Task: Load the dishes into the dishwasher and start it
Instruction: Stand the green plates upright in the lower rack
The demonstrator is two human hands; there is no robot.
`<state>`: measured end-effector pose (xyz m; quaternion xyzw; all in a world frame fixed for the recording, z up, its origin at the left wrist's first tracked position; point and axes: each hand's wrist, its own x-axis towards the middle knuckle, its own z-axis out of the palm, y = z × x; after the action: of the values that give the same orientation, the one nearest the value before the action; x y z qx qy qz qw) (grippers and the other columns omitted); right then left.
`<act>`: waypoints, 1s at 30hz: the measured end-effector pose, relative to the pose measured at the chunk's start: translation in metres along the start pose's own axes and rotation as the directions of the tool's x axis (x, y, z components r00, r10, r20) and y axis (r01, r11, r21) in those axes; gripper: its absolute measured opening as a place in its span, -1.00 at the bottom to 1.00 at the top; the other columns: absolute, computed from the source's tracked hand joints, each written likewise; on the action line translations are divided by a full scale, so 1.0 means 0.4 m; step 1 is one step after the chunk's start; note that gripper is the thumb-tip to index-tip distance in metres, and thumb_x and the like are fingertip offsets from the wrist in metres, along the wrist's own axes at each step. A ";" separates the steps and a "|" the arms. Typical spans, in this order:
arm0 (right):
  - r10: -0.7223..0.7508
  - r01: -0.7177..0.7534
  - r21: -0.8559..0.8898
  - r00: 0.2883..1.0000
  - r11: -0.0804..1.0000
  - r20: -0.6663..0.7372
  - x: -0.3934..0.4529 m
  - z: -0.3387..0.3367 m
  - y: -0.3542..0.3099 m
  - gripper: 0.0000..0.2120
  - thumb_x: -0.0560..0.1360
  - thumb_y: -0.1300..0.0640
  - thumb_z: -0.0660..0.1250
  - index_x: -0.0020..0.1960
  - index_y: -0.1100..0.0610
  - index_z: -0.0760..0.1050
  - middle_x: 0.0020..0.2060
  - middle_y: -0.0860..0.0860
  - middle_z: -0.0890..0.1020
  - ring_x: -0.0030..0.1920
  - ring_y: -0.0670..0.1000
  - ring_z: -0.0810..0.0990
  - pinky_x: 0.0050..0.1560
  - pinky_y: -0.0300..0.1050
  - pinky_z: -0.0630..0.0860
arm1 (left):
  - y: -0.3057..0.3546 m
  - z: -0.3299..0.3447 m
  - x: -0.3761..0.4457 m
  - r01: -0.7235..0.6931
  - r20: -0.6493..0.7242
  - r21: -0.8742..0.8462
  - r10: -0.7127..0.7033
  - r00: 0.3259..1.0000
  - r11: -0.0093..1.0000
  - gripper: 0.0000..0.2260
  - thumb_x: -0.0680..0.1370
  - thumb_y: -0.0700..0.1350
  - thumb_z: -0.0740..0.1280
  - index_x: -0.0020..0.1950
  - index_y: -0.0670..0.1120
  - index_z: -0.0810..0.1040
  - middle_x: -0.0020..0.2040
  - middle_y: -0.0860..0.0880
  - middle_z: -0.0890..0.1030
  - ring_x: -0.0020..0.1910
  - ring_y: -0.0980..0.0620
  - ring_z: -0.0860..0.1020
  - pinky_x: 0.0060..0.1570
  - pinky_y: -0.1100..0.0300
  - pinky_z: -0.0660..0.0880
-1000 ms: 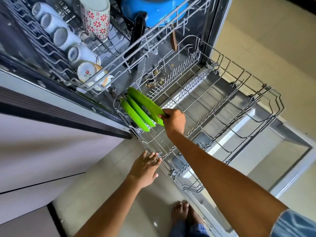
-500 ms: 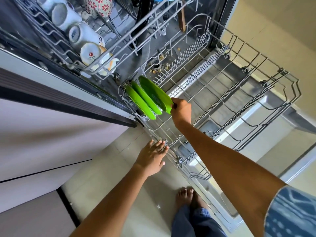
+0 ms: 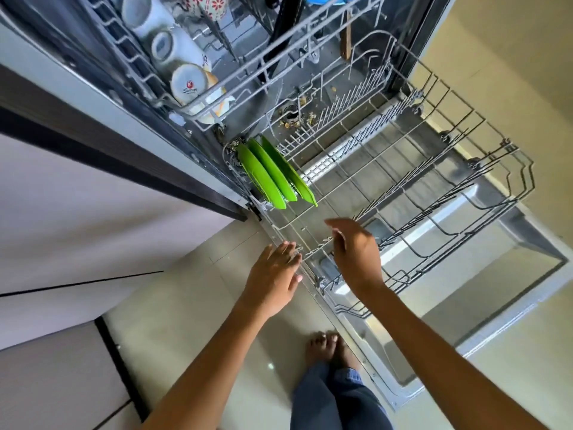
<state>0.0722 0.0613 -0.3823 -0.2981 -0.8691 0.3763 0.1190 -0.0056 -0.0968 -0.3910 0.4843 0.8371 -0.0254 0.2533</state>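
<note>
- Just in front of the green plates [image 3: 273, 175], the right hand [image 3: 356, 252] now hangs free with loosely spread fingers; half a second ago it was pinching the nearest plate's rim.
- That plate looks delivered, so more dishes can probably follow.
- The three green plates stand on edge, side by side, tilted alike, in the near-left corner of the lower rack [image 3: 434, 169].
- Nearer than the plates, the left hand [image 3: 276, 280] rests flat on the rack's rim, fingers straight and together.

You get bright daylight, glare striping the open dishwasher door [image 3: 440, 243]; around it straight lines bow, and the right hand [image 3: 356, 252] above it smears.
</note>
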 end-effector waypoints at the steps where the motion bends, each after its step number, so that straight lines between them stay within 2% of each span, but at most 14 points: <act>1: -0.006 0.006 0.004 1.000 1.000 -0.003 -0.030 -0.025 -0.019 -0.73 0.44 0.44 0.28 0.06 0.21 0.60 -0.04 0.09 0.67 -0.21 0.01 0.65 -0.16 -0.17 0.59 | 0.008 -0.023 -0.022 0.014 -0.055 -0.021 -0.016 0.998 1.000 -0.61 0.60 -0.05 0.23 0.40 -0.14 0.42 0.46 -0.14 0.34 0.46 -0.08 0.26 0.44 0.04 0.06; 3: -0.002 0.002 0.033 1.000 0.999 0.000 -0.070 -0.069 -0.072 -0.70 0.42 0.46 0.28 0.06 0.19 0.59 -0.04 0.05 0.66 -0.19 -0.02 0.64 -0.14 -0.14 0.61 | 0.022 -0.084 -0.077 0.046 -0.152 -0.034 -0.051 0.987 0.998 -0.66 0.54 -0.06 0.30 0.27 -0.17 0.55 0.33 -0.17 0.50 0.34 -0.12 0.44 0.34 -0.03 0.26; 5: -0.032 0.033 0.083 0.999 0.996 -0.013 -0.082 -0.119 -0.152 -0.66 0.41 0.50 0.26 0.08 0.20 0.58 -0.01 0.05 0.65 -0.15 -0.04 0.65 -0.09 -0.14 0.61 | 0.036 -0.182 -0.154 0.079 -0.203 -0.026 -0.083 0.976 0.996 -0.65 0.54 0.01 0.23 0.21 -0.14 0.59 0.29 -0.14 0.54 0.29 -0.09 0.49 0.29 -0.01 0.31; 7: -0.086 0.089 0.118 0.996 0.989 -0.028 -0.085 -0.175 -0.254 -0.63 0.41 0.49 0.25 0.10 0.17 0.57 0.02 0.04 0.64 -0.13 -0.03 0.65 -0.11 -0.12 0.61 | 0.055 -0.292 -0.237 0.093 -0.316 -0.013 -0.093 0.944 0.996 -0.61 0.56 0.04 0.13 0.17 -0.10 0.62 0.27 -0.10 0.56 0.27 -0.05 0.51 0.29 0.03 0.33; 10: -0.201 0.208 0.161 0.978 0.965 -0.057 -0.093 -0.287 -0.472 -0.65 0.42 0.35 0.23 0.11 0.03 0.53 0.02 -0.06 0.63 -0.14 -0.01 0.65 -0.21 -0.11 0.56 | 0.075 -0.493 -0.409 0.144 -0.492 -0.054 -0.152 0.857 0.988 -0.50 0.65 0.06 -0.06 0.15 -0.11 0.63 0.24 -0.11 0.58 0.27 -0.06 0.48 0.27 0.08 0.28; 13: -0.341 0.347 0.200 0.938 0.916 -0.067 -0.111 -0.405 -0.724 -0.73 0.47 0.19 0.22 0.11 -0.03 0.54 0.05 -0.15 0.61 -0.05 -0.10 0.61 -0.13 -0.18 0.51 | 0.084 -0.671 -0.588 0.220 -0.637 -0.090 -0.226 0.737 0.971 -0.46 0.66 0.07 -0.14 0.17 -0.10 0.61 0.21 -0.12 0.59 0.26 -0.02 0.40 0.29 0.15 0.18; 14: -0.400 0.406 0.216 0.914 0.888 -0.070 -0.121 -0.441 -0.809 -0.75 0.48 0.16 0.21 0.10 0.00 0.55 0.03 -0.12 0.63 -0.05 -0.07 0.62 -0.10 -0.19 0.49 | 0.088 -0.728 -0.656 0.258 -0.663 -0.107 -0.262 0.702 0.960 -0.46 0.66 0.07 -0.13 0.17 -0.11 0.61 0.22 -0.11 0.59 0.28 -0.03 0.41 0.31 0.15 0.15; 17: -0.551 0.551 0.227 0.831 0.803 -0.068 -0.168 -0.507 -1.034 -0.73 0.49 0.12 0.16 0.06 0.11 0.59 -0.04 0.01 0.66 -0.09 0.02 0.63 -0.08 -0.20 0.45 | 0.106 -0.836 -0.858 0.387 -0.697 -0.220 -0.422 0.580 0.896 -0.50 0.65 0.06 -0.05 0.18 -0.13 0.62 0.27 -0.11 0.56 0.29 -0.07 0.48 0.29 0.08 0.25; 19: -0.646 0.623 0.272 0.764 0.734 -0.006 -0.209 -0.513 -1.159 -0.74 0.50 0.13 0.17 0.08 0.11 0.58 -0.02 0.02 0.66 -0.07 0.03 0.63 -0.06 -0.17 0.46 | 0.111 -0.855 -0.984 0.468 -0.695 -0.314 -0.535 0.480 0.826 -0.59 0.60 0.03 0.08 0.20 -0.14 0.61 0.28 -0.12 0.54 0.29 -0.08 0.49 0.29 0.07 0.25; 21: -0.727 0.688 0.308 0.686 0.657 0.018 -0.238 -0.491 -1.265 -0.77 0.48 0.19 0.22 0.08 0.13 0.58 -0.02 0.03 0.66 -0.07 0.06 0.64 -0.07 -0.16 0.47 | 0.088 -0.845 -1.091 0.533 -0.686 -0.404 -0.632 0.362 0.743 -0.62 0.57 0.01 0.11 0.20 -0.12 0.61 0.28 -0.11 0.55 0.29 -0.08 0.49 0.29 0.07 0.25; 23: -0.787 0.741 0.328 0.616 0.586 0.014 -0.253 -0.449 -1.350 -0.79 0.47 0.22 0.27 0.06 0.14 0.59 -0.04 0.03 0.66 -0.10 0.07 0.65 -0.11 -0.17 0.49 | 0.058 -0.824 -1.176 0.607 -0.674 -0.430 -0.685 0.276 0.668 -0.59 0.62 0.04 0.04 0.16 -0.08 0.63 0.27 -0.08 0.56 0.27 -0.07 0.51 0.29 0.07 0.28; 26: -0.867 0.799 0.367 0.495 0.476 0.047 -0.280 -0.343 -1.481 -0.79 0.45 0.34 0.37 0.06 0.16 0.60 -0.05 0.05 0.67 -0.16 0.08 0.66 -0.18 -0.10 0.57 | -0.013 -0.784 -1.301 0.694 -0.654 -0.480 -0.746 0.124 0.536 -0.45 0.66 0.09 -0.15 0.13 -0.05 0.63 0.26 -0.07 0.56 0.26 -0.04 0.52 0.31 0.08 0.29; 28: -0.907 0.828 0.383 0.414 0.409 0.074 -0.307 -0.260 -1.557 -0.79 0.44 0.36 0.37 0.04 0.18 0.60 -0.08 0.07 0.67 -0.20 0.10 0.65 -0.23 -0.09 0.56 | -0.064 -0.755 -1.375 0.717 -0.636 -0.521 -0.770 0.036 0.464 -0.48 0.66 0.08 -0.10 0.14 -0.07 0.62 0.26 -0.08 0.56 0.27 -0.05 0.51 0.32 0.09 0.23; 30: -0.935 0.840 0.414 0.340 0.350 0.099 -0.342 -0.163 -1.630 -0.83 0.47 0.33 0.33 0.03 0.17 0.60 -0.12 0.04 0.67 -0.25 0.05 0.64 -0.30 -0.17 0.53 | -0.136 -0.716 -1.454 0.743 -0.623 -0.544 -0.781 -0.048 0.389 -0.60 0.61 0.05 0.06 0.14 -0.08 0.63 0.26 -0.08 0.56 0.28 -0.06 0.50 0.32 0.09 0.21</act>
<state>-0.0705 -0.3352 0.1376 0.3172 -0.8283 0.4131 0.2066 0.0693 -0.5072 0.1083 -0.1214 0.9638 0.0861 -0.2213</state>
